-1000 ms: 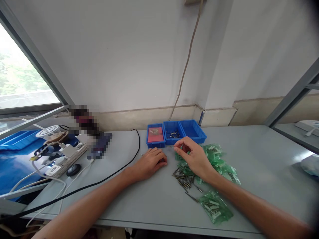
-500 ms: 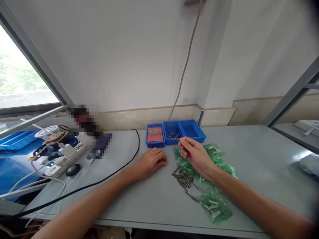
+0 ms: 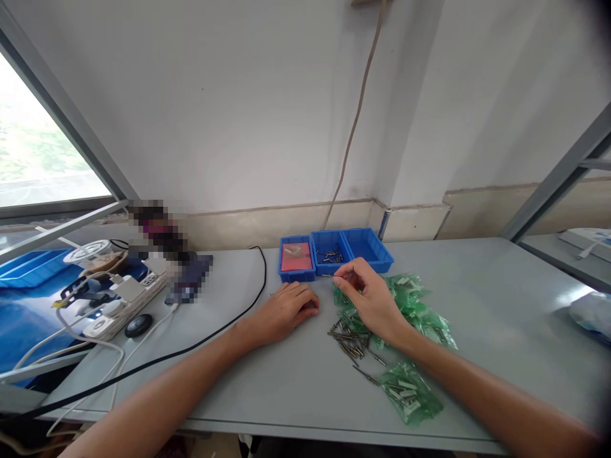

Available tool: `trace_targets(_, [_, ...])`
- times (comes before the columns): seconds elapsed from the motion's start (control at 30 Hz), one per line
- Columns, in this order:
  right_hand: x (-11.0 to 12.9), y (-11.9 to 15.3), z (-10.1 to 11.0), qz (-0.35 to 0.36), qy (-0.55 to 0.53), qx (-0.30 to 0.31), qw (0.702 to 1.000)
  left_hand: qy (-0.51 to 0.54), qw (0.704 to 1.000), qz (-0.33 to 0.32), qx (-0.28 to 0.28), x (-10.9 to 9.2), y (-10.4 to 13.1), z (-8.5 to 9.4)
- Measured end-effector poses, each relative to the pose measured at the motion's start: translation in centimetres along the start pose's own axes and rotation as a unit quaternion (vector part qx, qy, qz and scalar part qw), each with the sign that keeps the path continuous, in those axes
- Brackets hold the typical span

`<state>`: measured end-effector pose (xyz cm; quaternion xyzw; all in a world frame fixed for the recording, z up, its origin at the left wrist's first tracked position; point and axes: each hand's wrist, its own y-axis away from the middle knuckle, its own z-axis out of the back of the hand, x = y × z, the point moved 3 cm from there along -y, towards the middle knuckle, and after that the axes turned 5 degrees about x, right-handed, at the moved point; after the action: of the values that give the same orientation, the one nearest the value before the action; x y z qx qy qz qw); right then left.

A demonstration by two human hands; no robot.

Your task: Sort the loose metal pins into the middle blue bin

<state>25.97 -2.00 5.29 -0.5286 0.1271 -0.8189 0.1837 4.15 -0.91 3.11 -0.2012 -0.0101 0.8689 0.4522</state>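
Note:
My right hand [image 3: 370, 299] is raised above the green bags near the front of the blue trays. Its thumb and fingertips pinch a thin metal pin [image 3: 327, 275], whose tip points left. My left hand [image 3: 287, 310] rests palm down on the table in front of the red-lined tray, fingers curled in. A tiny shiny tip [image 3: 271, 294] shows at its left side; what is under the fingers is hidden. Below my right hand lies a loose pile of metal pins [image 3: 351, 343]. A blue two-part tray [image 3: 370, 264] has several small metal pieces in its left compartment.
Green plastic bags [image 3: 429, 321] lie under and beside my right forearm, and another bag [image 3: 413, 394] sits nearer the front. A small blue tray [image 3: 296, 277] has a red lining. A black cable [image 3: 205, 338] crosses the left side near a power strip [image 3: 128, 306].
My right hand has come slightly down and left, tilting the pin nearly level at the tray's front edge. My left hand stays where it was.

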Motion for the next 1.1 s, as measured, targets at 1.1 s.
trace_targets(1.1, [-2.2, -0.6, -0.5, -0.251, -0.437, -0.006, 0.864, 0.003, 1.000, -0.001, -0.007, 0.0, 0.1, -0.1])
